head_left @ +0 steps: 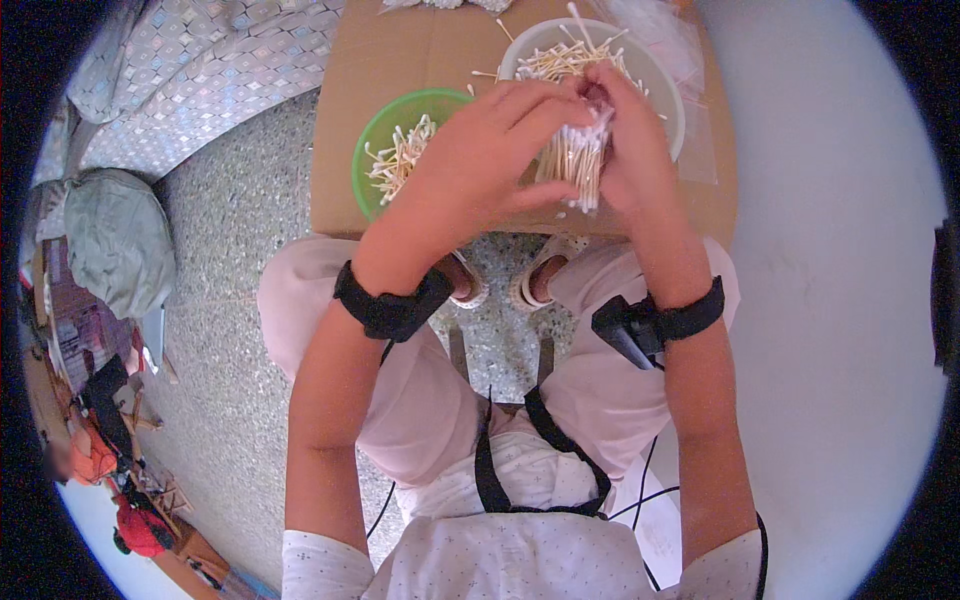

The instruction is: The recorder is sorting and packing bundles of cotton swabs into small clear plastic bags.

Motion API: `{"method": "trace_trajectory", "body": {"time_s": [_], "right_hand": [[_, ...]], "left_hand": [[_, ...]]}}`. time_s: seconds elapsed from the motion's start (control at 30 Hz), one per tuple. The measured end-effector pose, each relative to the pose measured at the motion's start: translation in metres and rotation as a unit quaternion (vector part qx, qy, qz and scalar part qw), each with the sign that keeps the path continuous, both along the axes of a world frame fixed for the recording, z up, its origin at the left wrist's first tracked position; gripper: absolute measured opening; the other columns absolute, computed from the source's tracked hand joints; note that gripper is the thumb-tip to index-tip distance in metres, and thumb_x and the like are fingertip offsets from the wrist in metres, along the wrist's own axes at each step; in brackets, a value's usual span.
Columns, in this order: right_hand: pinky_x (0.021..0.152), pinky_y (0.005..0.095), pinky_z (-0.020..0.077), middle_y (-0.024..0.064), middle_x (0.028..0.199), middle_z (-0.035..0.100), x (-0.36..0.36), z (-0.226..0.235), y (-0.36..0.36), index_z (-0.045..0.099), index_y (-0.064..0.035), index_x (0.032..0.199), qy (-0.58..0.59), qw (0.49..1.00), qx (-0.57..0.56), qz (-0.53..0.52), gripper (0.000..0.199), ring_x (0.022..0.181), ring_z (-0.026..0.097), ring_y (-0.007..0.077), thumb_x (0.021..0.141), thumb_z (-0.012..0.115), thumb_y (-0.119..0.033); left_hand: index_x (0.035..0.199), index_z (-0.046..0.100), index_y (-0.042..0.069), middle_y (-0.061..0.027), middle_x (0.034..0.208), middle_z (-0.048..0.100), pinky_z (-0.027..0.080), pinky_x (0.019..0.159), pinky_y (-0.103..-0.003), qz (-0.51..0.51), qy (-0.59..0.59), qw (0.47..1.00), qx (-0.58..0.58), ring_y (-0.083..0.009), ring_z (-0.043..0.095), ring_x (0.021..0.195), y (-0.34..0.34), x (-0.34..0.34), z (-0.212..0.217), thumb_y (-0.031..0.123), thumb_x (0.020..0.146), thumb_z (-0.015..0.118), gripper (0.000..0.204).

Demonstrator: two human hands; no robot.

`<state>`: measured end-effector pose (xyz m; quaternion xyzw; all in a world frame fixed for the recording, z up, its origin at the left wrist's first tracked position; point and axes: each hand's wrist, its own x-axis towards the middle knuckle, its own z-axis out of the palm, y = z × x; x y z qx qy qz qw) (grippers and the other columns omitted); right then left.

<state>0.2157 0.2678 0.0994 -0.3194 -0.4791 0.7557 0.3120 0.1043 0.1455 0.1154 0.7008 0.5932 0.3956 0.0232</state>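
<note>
Cotton swab bundle [575, 160] hangs upright over the cardboard bench [400, 60], between white bowl [655, 90] and green bowl [375, 130]. Left hand [480, 165] and right hand [630, 140] clasp it together. Light, loose, likely to splay; best gripped mid-stem.

The left hand [478, 165] covers the right part of the green bowl [372, 150] and some of the cotton swabs [398, 158] in it. The bundle of cotton swabs [575, 160] is partly hidden: its upper end sits behind the fingers [560, 108] of both hands, so how it is bound cannot be told. The right hand [632, 140] hides the middle of the white bowl [668, 95]. The far end of the cardboard desk [400, 50] is cut off by the top edge. At the left rim, the clutter [110, 440] is too small and warped to name.
</note>
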Motion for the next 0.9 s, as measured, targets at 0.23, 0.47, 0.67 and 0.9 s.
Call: {"method": "trace_trajectory", "body": {"time_s": [0.23, 0.47, 0.67, 0.9], "right_hand": [[0.079, 0.0381, 0.0527, 0.0119, 0.099, 0.066, 0.001, 0.019, -0.003, 0.056, -0.0078, 0.096, 0.039, 0.990, -0.132, 0.017, 0.023, 0.093, 0.063, 0.0229, 0.098, 0.046, -0.029], [0.098, 0.0425, 0.0463, 0.0149, 0.134, 0.054, -0.002, 0.020, -0.021, 0.051, -0.0139, 0.093, 0.156, 0.987, -0.026, 0.014, 0.023, 0.117, 0.056, 0.0261, 0.101, 0.041, -0.033], [0.104, 0.0451, 0.0423, 0.0127, 0.137, 0.053, -0.004, 0.027, -0.022, 0.050, -0.0146, 0.093, 0.224, 0.970, -0.076, -0.064, 0.023, 0.124, 0.050, 0.0283, 0.102, 0.040, -0.033], [0.102, 0.0463, 0.0434, 0.0147, 0.134, 0.055, -0.005, 0.015, -0.025, 0.051, -0.0143, 0.093, 0.231, 0.967, -0.095, -0.058, 0.023, 0.120, 0.053, 0.0290, 0.102, 0.040, -0.033]], "left_hand": [[0.117, 0.058, 0.008, -0.0074, 0.120, 0.061, 0.050, 0.084, -0.031, 0.080, -0.188, 0.978, -0.033, -0.0220, 0.060, 0.105, -0.003, -0.004, -0.001, 0.020, 0.079, 0.076, 0.044], [0.115, 0.062, 0.005, -0.0068, 0.113, 0.059, 0.053, 0.077, -0.031, 0.190, -0.406, 0.892, 0.066, -0.0177, 0.061, 0.096, 0.002, -0.009, -0.002, 0.019, 0.081, 0.076, 0.040], [0.116, 0.066, 0.004, -0.0061, 0.110, 0.057, 0.055, 0.074, -0.025, 0.181, -0.338, 0.921, 0.076, -0.0144, 0.060, 0.093, 0.004, 0.015, 0.003, 0.011, 0.081, 0.075, 0.037], [0.118, 0.065, 0.004, -0.0066, 0.103, 0.055, 0.053, 0.074, -0.024, 0.238, -0.376, 0.890, 0.098, -0.0139, 0.058, 0.093, 0.012, 0.039, -0.011, 0.012, 0.081, 0.075, 0.040]]}}
